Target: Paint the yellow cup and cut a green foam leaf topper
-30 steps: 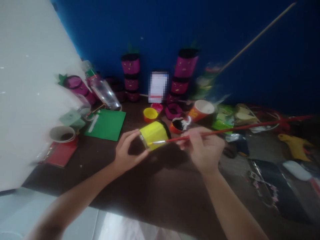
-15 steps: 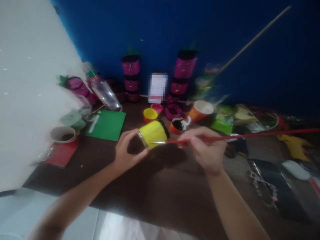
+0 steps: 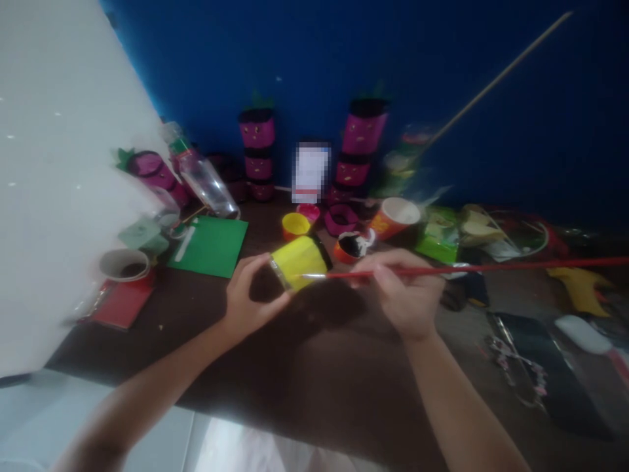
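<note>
My left hand grips a small can painted yellow, held on its side above the dark table, open end toward me. My right hand pinches a long red-handled paintbrush, its pale tip touching the can's lower yellow side near the rim. The brush handle runs off to the right edge of the view. Just behind the can sit an orange paint pot with dark paint and a small yellow pot.
Stacked magenta cans with faces stand against the blue wall. A green sheet, a clear bottle and a paper cup lie to the left. An orange cup, green packets, a yellow toy and dark trays crowd the right.
The brush handle has swung lower and flatter to the right, and the tip has slid slightly along the yellow can. My left hand has kept the can nearly still.
</note>
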The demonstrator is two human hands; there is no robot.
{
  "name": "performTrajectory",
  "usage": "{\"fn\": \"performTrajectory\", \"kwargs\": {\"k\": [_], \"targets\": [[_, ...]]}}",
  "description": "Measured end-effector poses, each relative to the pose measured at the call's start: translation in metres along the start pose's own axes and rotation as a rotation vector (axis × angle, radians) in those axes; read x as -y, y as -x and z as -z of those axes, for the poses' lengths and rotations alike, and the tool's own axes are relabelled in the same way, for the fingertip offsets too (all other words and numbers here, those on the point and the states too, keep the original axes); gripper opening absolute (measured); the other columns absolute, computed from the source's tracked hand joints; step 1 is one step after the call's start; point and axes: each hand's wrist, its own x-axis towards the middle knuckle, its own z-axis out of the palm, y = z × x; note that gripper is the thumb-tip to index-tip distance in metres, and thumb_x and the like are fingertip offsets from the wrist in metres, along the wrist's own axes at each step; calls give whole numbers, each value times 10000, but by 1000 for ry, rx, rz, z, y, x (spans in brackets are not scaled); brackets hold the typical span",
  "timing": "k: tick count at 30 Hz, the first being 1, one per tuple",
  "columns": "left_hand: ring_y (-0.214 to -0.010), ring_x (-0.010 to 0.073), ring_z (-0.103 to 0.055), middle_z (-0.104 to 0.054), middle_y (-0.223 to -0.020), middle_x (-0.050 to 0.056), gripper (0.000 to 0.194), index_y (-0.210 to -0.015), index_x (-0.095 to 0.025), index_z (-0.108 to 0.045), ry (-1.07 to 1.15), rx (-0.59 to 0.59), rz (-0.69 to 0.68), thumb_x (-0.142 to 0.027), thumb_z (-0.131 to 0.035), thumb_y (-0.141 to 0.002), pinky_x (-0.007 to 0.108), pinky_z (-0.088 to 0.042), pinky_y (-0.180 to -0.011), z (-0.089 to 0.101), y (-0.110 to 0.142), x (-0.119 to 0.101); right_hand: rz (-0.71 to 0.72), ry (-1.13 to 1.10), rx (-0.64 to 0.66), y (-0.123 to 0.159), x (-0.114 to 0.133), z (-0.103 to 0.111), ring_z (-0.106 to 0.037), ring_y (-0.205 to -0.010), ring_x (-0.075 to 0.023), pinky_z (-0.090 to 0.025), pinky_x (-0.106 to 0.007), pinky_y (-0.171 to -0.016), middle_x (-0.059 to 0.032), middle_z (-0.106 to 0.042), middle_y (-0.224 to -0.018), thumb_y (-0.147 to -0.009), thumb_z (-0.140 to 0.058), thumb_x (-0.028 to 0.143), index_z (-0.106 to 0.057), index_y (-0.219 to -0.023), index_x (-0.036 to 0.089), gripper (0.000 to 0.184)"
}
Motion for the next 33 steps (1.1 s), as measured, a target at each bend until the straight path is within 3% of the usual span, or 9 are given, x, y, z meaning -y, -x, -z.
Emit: {"fn": "performTrajectory", "kwargs": {"k": [14, 18, 22, 26, 33], "targets": [[-991, 220, -603, -577, -1067, 86, 617, -1165, -182, -521, 38, -1, 82, -286, -791, -620, 400, -538, -865, -3, 2, 3, 52, 27, 13, 2, 4, -1, -603, -534, -147, -503, -295, -507, 0, -656, -633, -821, -600, 243, -674, -723, 230, 124], [-988, 214, -620, -590, -1048, 76, 605, -1154, -192, -502, 85, -68, 147, -346, -783, -641, 390, -545, -867, -7, -1, 10, 133, -24, -161, -6, 0, 5, -609, -540, -137, -508, -288, -515, 3, -662, -662, -820, -610, 230, -678, -746, 220, 101], [-1025, 189, -617, -585, -1067, 67, 559, -1147, -218, -463, 162, -235, 272, -388, -743, -694, 370, -532, -897, -12, -10, 24, 26, 42, -315, -18, -12, 4, -643, -553, -138, -531, -273, -531, 3, -675, -647, -836, -607, 281, -668, -788, 212, 104], [-1016, 185, -625, -581, -1058, 66, 524, -1070, -216, -480, 224, -317, 419, -370, -769, -661, 361, -530, -892, -14, -16, 37, -90, 218, -222, -30, -31, -11, -646, -512, -150, -538, -279, -516, -6, -674, -594, -805, -628, 330, -668, -796, 169, 166], [-986, 181, -622, -567, -1055, 62, 548, -1009, -209, -464, 236, -357, 523, -344, -803, -601, 362, -528, -878, -12, -17, 40, -2, 514, -127, -51, -58, -33, -690, -597, -210, -542, -342, -650, -45, -694, -605, -833, -557, 337, -691, -790, 161, 225]]}}
